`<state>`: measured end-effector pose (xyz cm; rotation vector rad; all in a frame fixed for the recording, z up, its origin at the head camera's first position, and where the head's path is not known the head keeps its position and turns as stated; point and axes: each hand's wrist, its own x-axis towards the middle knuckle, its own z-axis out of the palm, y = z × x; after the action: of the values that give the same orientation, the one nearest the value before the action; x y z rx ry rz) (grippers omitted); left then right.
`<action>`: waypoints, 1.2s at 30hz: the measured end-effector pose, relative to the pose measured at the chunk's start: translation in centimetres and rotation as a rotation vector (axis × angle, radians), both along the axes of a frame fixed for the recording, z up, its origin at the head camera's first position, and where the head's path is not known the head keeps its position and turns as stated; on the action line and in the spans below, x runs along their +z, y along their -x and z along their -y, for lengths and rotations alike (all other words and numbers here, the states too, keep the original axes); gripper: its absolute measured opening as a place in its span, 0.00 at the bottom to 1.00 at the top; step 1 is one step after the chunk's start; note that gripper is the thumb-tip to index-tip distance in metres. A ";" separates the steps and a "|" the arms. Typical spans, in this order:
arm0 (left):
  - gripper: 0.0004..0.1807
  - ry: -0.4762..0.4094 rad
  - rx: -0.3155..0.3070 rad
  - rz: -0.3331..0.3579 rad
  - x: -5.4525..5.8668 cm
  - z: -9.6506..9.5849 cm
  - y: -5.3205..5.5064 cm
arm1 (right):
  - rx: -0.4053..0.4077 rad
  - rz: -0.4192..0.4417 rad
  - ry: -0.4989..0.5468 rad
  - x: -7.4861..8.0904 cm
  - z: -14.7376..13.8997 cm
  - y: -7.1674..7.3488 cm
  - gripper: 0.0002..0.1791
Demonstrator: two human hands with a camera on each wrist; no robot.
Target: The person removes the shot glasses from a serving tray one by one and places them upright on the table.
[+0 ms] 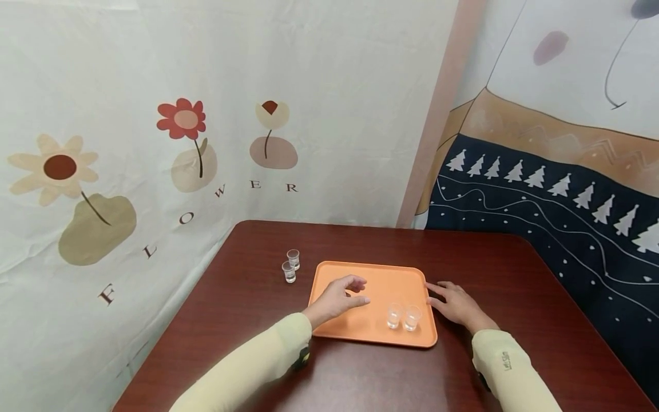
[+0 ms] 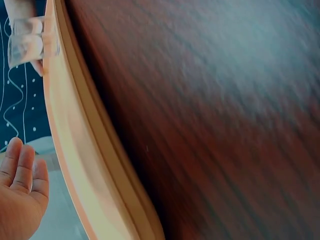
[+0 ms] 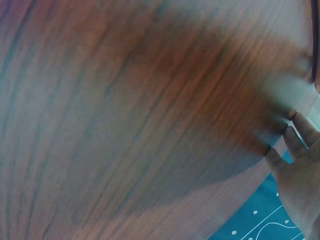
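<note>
An orange tray (image 1: 350,272) lies on the table, with two small clear cups (image 1: 394,316) standing side by side near its front right corner. My left hand (image 1: 340,296) hovers over the left half of the tray, fingers loosely bent and nothing between them. In the left wrist view the left hand (image 2: 22,195) appears beside the tray's rim (image 2: 107,150), with the two cups at the upper left. My right hand (image 1: 457,304) rests at the tray's right edge, fingers spread. The right wrist view shows the right hand's fingertips (image 3: 295,142) on the table.
Two more clear cups (image 1: 290,272) stand close together on the dark red-brown table (image 1: 247,320), left of the tray. Behind the table hangs a pale cloth (image 1: 329,114) printed with flowers. A dark patterned cloth (image 1: 515,206) hangs at the right.
</note>
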<state>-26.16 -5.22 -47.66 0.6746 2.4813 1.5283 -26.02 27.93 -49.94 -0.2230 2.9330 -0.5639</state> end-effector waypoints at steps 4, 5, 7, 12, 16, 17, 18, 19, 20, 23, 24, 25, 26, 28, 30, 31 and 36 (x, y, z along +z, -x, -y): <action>0.26 -0.013 -0.022 0.012 -0.4 -1.0 -0.4 | 0.002 -0.005 0.001 -0.1 -0.1 0.0 0.33; 0.26 -0.017 -0.029 0.019 -0.5 -1.3 -0.5 | 0.001 -0.006 0.000 -0.1 -0.1 0.0 0.33; 0.26 -0.022 -0.046 0.030 -0.6 -1.9 -0.8 | -0.002 -0.005 -0.001 -0.2 -0.2 0.0 0.33; 0.27 -0.011 -0.073 0.064 -1.0 -3.0 -1.4 | -0.004 0.004 0.000 -0.3 -0.3 -0.1 0.33; 0.26 0.001 -0.091 0.062 -1.4 -3.6 -1.7 | -0.001 0.000 0.004 -0.2 -0.2 -0.1 0.33; 0.26 -0.002 -0.096 0.057 -1.5 -3.8 -1.7 | 0.000 -0.002 0.004 -0.2 -0.2 -0.1 0.33; 0.26 -0.003 -0.100 0.054 -1.6 -3.9 -1.7 | 0.000 -0.004 0.003 -0.1 -0.1 0.0 0.33; 0.26 -0.002 -0.101 0.051 -1.7 -4.0 -1.8 | 0.000 -0.004 0.002 -0.1 -0.1 -0.1 0.33; 0.26 0.002 -0.100 0.053 -1.7 -4.1 -1.8 | 0.000 -0.005 0.001 -0.1 -0.1 -0.1 0.33; 0.25 -0.001 -0.097 0.051 -1.9 -4.4 -1.9 | 0.001 -0.006 0.000 0.1 0.0 -0.1 0.32; 0.25 0.004 -0.096 0.051 -2.0 -4.5 -2.0 | 0.004 -0.007 -0.001 0.1 0.0 -0.1 0.32; 0.24 0.006 -0.095 0.046 -2.0 -4.7 -2.0 | 0.007 -0.010 -0.001 0.0 0.0 -0.1 0.32; 0.24 0.005 -0.097 0.044 -2.0 -4.8 -2.0 | 0.009 -0.011 0.000 0.1 0.0 -0.1 0.32; 0.23 0.003 -0.098 0.040 -2.0 -5.0 -2.1 | 0.015 -0.017 0.000 0.0 0.0 -0.1 0.32; 0.23 0.002 -0.097 0.033 -2.0 -5.2 -2.1 | 0.019 -0.020 0.001 -0.1 0.0 -0.1 0.32; 0.22 0.000 -0.096 0.033 -2.1 -5.3 -2.1 | 0.019 -0.021 0.002 -0.1 0.0 -0.1 0.32; 0.20 -0.017 -0.090 0.042 -2.2 -5.6 -2.2 | 0.018 -0.024 0.007 -0.3 -0.1 -0.2 0.32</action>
<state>-23.98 0.38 -49.86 0.7388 2.3766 1.5170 -25.82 28.02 -50.27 -0.2586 2.9499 -0.5736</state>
